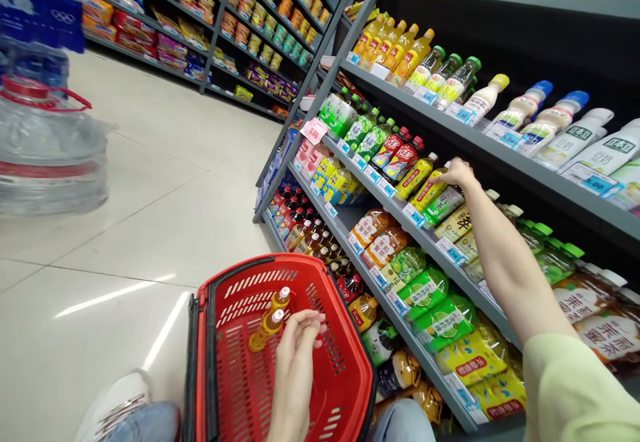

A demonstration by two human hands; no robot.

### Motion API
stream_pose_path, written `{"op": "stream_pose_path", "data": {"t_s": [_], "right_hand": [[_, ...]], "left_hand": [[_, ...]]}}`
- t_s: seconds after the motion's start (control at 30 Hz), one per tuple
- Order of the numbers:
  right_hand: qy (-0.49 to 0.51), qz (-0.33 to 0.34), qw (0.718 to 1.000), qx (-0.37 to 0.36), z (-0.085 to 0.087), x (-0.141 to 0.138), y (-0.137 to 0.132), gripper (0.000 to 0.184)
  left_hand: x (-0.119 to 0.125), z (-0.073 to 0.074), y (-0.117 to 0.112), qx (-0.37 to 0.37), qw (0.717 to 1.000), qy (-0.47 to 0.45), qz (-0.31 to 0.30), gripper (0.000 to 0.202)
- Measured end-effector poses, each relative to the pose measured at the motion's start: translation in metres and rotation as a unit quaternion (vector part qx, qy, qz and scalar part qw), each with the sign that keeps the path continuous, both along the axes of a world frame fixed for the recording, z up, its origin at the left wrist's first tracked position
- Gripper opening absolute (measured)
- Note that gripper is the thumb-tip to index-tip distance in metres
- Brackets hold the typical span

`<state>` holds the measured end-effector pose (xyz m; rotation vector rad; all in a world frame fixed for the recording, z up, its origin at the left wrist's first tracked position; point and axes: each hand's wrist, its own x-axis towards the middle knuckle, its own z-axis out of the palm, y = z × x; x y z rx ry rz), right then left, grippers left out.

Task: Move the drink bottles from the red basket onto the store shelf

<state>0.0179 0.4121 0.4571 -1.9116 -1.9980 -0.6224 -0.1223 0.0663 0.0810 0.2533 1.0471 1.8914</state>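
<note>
The right hand (454, 174) is up at the shelf (431, 235), its fingers on the top end of a yellow bottle (425, 195). I can't tell if it has a tight grip. If the grip is loose, the bottle could slip and fall. A green bottle (444, 205) is just beside it, so a bump could knock that one too.

The left hand (296, 359) is over the red basket (245, 399), fingers softly bent, and I see nothing in it. Two bottles (265, 333) seem to stand in there near the fingers; a push could tip them. A knee (406, 422) is close to the basket and might bump it.
</note>
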Motion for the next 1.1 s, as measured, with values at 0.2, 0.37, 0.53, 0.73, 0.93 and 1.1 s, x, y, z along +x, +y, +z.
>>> {"op": "stream_pose_path", "data": {"t_s": [0.2,0.37,0.53,0.73,0.93,1.1], "right_hand": [[-0.005,0.0,1.0,-0.007,0.001,0.006,0.027,0.105],[0.002,0.01,1.0,-0.025,0.004,0.008,0.031,0.086],[0.02,0.047,0.998,-0.024,-0.001,0.0,0.02,0.067],[0.019,0.002,0.999,-0.027,-0.004,-0.011,0.028,0.07],[-0.021,-0.032,0.999,-0.03,-0.004,-0.008,0.045,0.08],[-0.061,0.009,0.998,-0.02,-0.01,-0.005,0.045,0.079]], "left_hand": [[0.003,-0.005,0.006,-0.018,1.0,0.006,-0.009,0.04],[0.005,0.0,0.006,-0.022,0.999,0.006,-0.024,0.037],[0.005,0.003,0.005,-0.027,0.999,0.003,-0.021,0.035],[0.005,0.001,0.007,-0.029,0.999,0.016,-0.022,0.035],[0.006,0.0,0.007,-0.027,0.999,0.015,-0.026,0.033],[0.006,-0.001,0.007,-0.021,0.999,0.014,-0.03,0.034]]}}
